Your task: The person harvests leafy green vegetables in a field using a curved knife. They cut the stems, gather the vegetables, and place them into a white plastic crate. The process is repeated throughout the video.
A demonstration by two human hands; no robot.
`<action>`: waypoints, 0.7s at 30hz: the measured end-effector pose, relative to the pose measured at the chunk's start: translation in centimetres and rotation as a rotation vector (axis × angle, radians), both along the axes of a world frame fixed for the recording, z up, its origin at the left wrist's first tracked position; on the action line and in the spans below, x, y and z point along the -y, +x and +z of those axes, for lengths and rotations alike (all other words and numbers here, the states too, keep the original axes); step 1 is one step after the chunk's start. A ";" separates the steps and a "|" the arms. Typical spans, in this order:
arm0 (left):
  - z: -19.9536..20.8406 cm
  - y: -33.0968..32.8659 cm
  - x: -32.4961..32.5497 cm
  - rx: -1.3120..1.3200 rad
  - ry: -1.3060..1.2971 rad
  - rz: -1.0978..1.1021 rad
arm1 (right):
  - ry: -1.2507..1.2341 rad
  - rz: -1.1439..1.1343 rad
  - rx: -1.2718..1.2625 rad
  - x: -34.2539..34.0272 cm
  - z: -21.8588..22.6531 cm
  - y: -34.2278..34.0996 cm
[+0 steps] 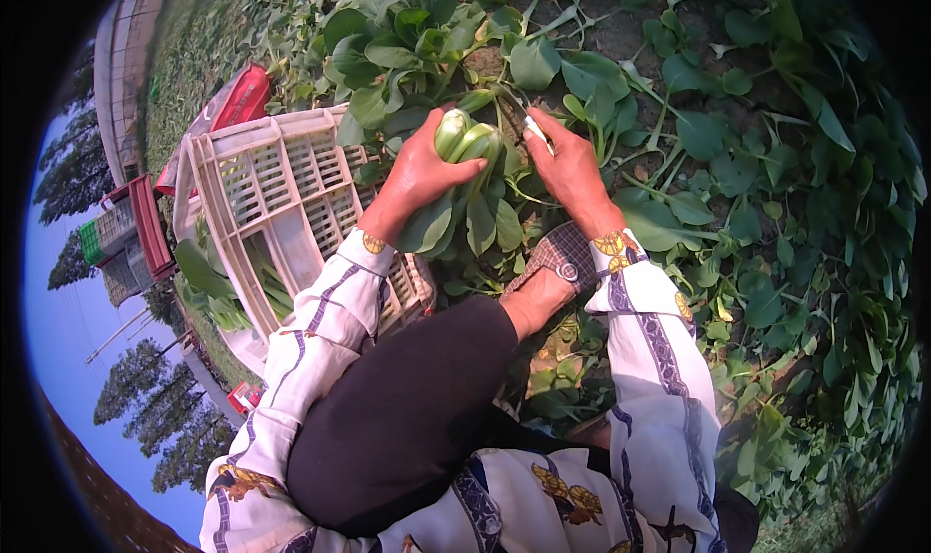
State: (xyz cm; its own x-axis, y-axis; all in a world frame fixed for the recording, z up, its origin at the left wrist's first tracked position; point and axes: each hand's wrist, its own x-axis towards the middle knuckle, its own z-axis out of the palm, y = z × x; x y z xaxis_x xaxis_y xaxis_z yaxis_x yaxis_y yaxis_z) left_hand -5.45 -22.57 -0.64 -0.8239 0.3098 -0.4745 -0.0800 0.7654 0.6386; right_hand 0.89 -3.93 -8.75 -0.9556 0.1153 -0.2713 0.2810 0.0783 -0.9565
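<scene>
Left hand: your left hand (419, 170) is wrapped around two cut bok choy heads (467, 141), pale stem ends up, leaves hanging down past your wrist.
Right hand: your right hand (567, 165) is closed on a small knife (536, 129); only the pale handle end shows between thumb and fingers, blade pointing into the plants and mostly hidden.
Bok choy location: the held heads sit between your two hands, just above the row of growing plants (417, 30), right beside the crate.
Crate: one cream slatted plastic crate (276, 189), tipped on its side by your left knee (417, 398), open face turned away to the left.
Crate contents: green leafy heads (208, 282) show at the open lower-left end; can't count them.
Other containers: red crate (242, 97) behind the cream one, contents not visible; one more red crate (145, 223) further left with a green one (94, 241) next to it, too small to tell what they hold.
Counts: 2 heads in hand, 1 knife, 1 cream crate, 2 red crates, 1 green.
Foot: patterned shoe (558, 257) on the soil between the plants.
</scene>
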 end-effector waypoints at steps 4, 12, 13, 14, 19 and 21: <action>1.2 2.0 -1.1 -0.078 -0.071 -0.040 | -0.011 0.134 0.119 -3.2 0.5 1.3; 6.6 5.1 -7.4 0.297 0.338 -0.125 | -1.012 -0.164 0.173 -7.5 4.2 4.0; 6.5 5.3 -7.7 0.350 0.379 -0.107 | -1.065 -0.153 0.235 -7.8 4.1 3.9; 6.3 5.5 -8.1 0.406 0.421 -0.090 | -1.119 -0.180 0.236 -8.0 4.1 4.1; 4.1 6.3 -9.1 0.560 0.547 -0.032 | -1.086 -0.532 0.184 -9.6 2.9 6.4; 2.7 6.7 -8.2 0.510 0.511 -0.014 | -1.094 -0.634 0.150 -13.1 1.7 7.8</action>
State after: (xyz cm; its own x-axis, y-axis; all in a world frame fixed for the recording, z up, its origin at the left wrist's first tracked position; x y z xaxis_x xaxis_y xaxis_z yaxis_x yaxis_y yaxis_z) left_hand 1.25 -14.34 2.05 -0.5327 0.6046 -0.5921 -0.4561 0.3843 0.8027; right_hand 8.65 9.20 -7.02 -0.7670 0.1870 -0.6138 0.0908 -0.9153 -0.3924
